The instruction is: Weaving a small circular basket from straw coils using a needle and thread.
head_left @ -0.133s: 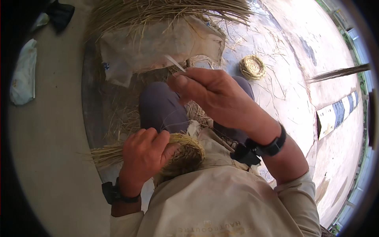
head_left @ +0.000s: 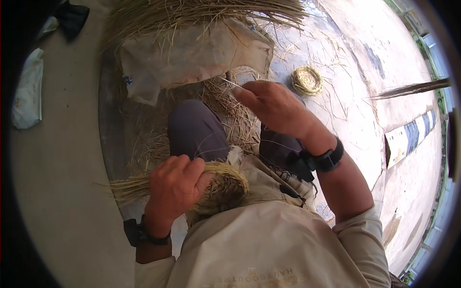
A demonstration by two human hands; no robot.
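A coiled straw basket (head_left: pixel 229 185) rests tilted in my lap, its opening partly in view. Closed over its left rim is my left hand (head_left: pixel 175 182), and loose straw ends (head_left: pixel 128 188) stick out to the left beneath it. My right hand (head_left: pixel 281 108) is raised above my right knee, fingers pinched on a slim pale needle (head_left: pixel 227 81) that points away to the upper left. A fine thread (head_left: pixel 206 139) loops up from beside my left hand; another stretch of it arcs below my right hand. The needle's rear end is hidden in my fingers.
Ahead, a large bundle of straw (head_left: pixel 206 12) lies on a whitish sack (head_left: pixel 192 57). A small round straw basket (head_left: pixel 307 80) sits on the straw-littered sheet to the right. Farther right are a dark brush-like bundle (head_left: pixel 410 89) and a striped panel (head_left: pixel 410 137). A white bag (head_left: pixel 28 91) lies at left.
My right hand has shifted to the right, turning knuckles up, and the needle has moved right with it. My left hand and the basket stay nearly where they were.
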